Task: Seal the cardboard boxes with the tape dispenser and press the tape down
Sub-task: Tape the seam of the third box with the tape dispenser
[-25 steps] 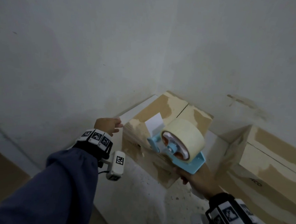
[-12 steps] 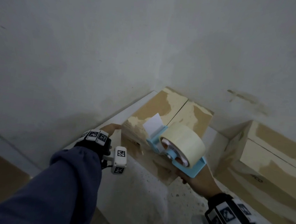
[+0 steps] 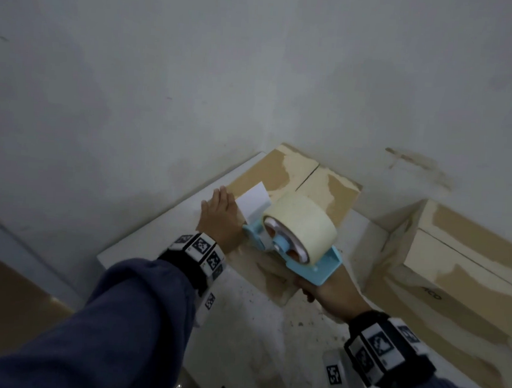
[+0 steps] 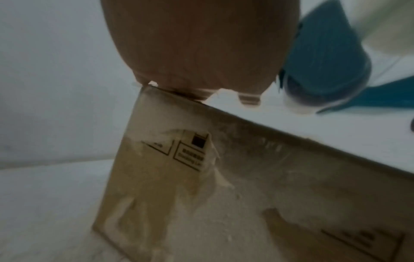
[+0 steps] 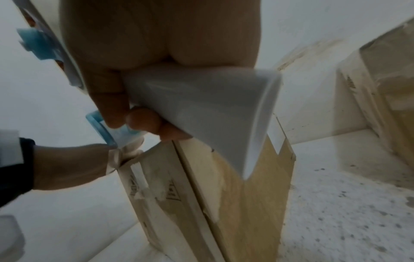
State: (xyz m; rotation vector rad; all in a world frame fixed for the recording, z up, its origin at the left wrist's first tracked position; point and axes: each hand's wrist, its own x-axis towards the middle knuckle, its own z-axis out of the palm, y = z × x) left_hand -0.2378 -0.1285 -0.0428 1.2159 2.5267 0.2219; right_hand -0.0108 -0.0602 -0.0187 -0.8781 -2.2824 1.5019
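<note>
- Steadying the near brown cardboard box with pale torn patches [image 3: 283,177], the left hand [image 3: 218,218] lies flat on its top near corner, fingers straight and together; the left wrist view shows the fingertips at the box's upper edge.
- The right hand [image 3: 325,292] is clamped round the handle of the light-blue plastic tape dispenser [image 3: 310,265], fingers curled tight in the right wrist view.
- The dispenser carries a wide cream roll of tape [image 3: 302,224] and hovers over the near end of the box, just beside the left hand; whether its front touches the cardboard I cannot tell.
- A loose white tab of tape [image 3: 252,204] sticks up from the dispenser's front, not yet stuck down.
- The centre seam [image 3: 307,179] between the two top flaps looks untaped, so the sealing run seems about to begin.
- Risks, as I judge them: the free tab could fold and stick to itself or to the left hand, which sits very near it.
- The dispenser appears left of the seam, so a pull from here may lay tape off the gap.
- The peeled, fuzzy surface may hold tape poorly unless pressed firmly.
- A second cardboard box [image 3: 455,268] waits to the right on the speckled white table [image 3: 269,331].
</note>
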